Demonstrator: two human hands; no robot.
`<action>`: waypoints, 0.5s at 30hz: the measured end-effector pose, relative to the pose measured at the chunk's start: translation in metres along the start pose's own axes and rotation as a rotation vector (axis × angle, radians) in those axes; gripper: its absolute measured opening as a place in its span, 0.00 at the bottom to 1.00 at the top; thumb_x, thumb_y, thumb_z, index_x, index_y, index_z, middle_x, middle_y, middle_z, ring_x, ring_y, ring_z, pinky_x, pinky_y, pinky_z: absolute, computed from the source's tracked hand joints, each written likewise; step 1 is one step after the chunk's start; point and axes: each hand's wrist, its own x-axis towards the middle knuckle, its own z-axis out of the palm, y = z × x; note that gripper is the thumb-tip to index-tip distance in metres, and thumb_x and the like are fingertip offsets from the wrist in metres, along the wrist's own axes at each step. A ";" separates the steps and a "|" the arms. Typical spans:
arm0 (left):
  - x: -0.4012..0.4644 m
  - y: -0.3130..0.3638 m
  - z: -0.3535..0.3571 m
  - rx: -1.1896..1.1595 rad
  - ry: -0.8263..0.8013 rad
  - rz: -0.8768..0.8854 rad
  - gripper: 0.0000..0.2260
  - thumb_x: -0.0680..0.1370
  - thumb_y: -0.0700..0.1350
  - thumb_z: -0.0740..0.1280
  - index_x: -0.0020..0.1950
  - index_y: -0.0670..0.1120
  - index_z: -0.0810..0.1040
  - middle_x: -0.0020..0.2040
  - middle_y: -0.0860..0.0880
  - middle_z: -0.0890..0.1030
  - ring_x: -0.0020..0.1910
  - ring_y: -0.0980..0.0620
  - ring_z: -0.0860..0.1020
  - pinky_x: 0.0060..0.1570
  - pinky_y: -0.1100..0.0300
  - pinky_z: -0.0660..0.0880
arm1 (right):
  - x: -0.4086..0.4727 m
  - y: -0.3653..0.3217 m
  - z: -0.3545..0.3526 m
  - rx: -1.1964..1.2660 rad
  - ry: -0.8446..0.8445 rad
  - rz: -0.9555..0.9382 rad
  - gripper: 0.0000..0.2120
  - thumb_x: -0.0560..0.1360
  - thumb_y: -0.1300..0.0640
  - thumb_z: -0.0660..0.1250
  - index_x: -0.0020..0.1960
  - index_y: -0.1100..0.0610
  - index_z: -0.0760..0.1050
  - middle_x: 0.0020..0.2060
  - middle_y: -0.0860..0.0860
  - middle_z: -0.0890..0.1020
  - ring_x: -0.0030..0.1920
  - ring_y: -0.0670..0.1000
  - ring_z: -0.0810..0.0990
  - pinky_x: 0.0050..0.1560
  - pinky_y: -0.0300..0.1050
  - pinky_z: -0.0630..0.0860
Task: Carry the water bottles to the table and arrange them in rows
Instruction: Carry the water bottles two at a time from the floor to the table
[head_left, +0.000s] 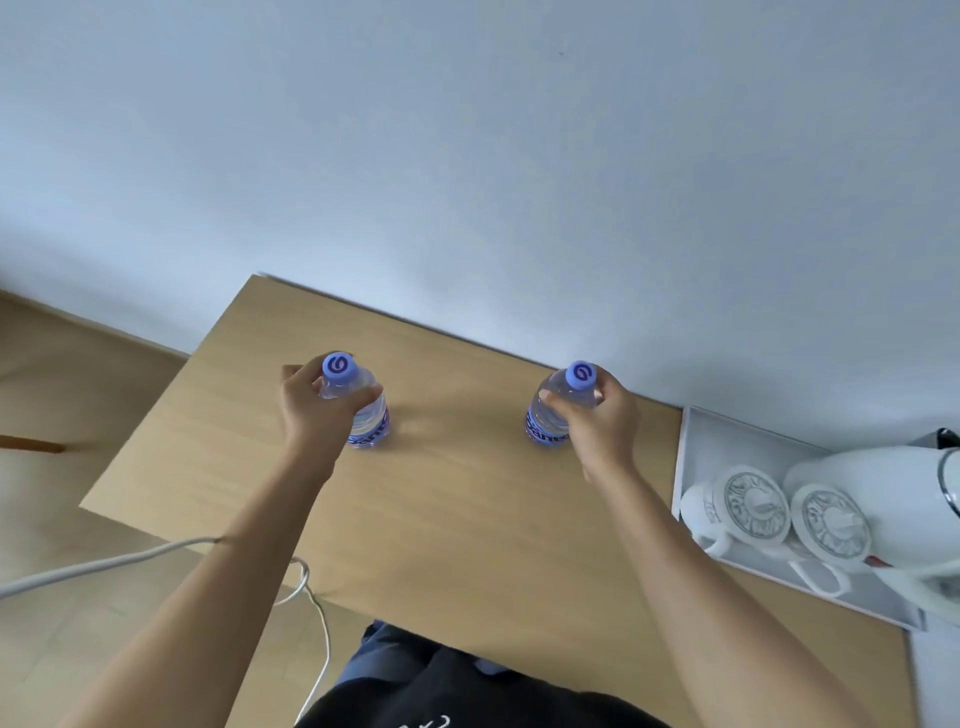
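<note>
Placement step: two clear plastic purple-capped water bottles (370, 415) (545, 421) are clasped by the left grip (317, 410) and right grip (602, 421) on the pale wooden worktop (457, 519) — release, then alignment in a row, is called for next.

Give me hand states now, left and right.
Left hand: closed around the left water bottle, standing on the table.
Right hand: closed around the right water bottle, also on the table.

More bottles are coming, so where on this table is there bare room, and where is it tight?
Free: the table between the left bottle and right bottle, the near half, and the left end. Crowded: the right end, where the tray holds two mugs and a kettle.
</note>
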 end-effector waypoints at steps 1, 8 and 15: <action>0.002 0.000 0.000 -0.006 -0.008 0.000 0.19 0.65 0.40 0.80 0.52 0.53 0.81 0.50 0.56 0.70 0.48 0.58 0.78 0.47 0.59 0.76 | 0.000 0.001 0.000 0.004 -0.001 -0.002 0.15 0.66 0.60 0.79 0.46 0.47 0.79 0.43 0.44 0.83 0.46 0.42 0.80 0.49 0.43 0.77; 0.008 -0.004 -0.001 0.078 -0.117 0.052 0.17 0.68 0.38 0.77 0.52 0.53 0.78 0.56 0.52 0.68 0.46 0.59 0.76 0.47 0.59 0.75 | 0.001 0.007 0.002 -0.003 -0.051 0.002 0.19 0.68 0.63 0.77 0.46 0.44 0.72 0.43 0.42 0.80 0.44 0.43 0.79 0.47 0.40 0.76; 0.011 -0.009 -0.008 0.106 -0.204 0.045 0.16 0.70 0.39 0.76 0.52 0.54 0.76 0.59 0.46 0.72 0.48 0.50 0.78 0.52 0.50 0.78 | -0.003 0.012 0.007 0.001 -0.044 0.001 0.20 0.70 0.62 0.76 0.53 0.43 0.73 0.48 0.43 0.81 0.49 0.47 0.80 0.47 0.38 0.73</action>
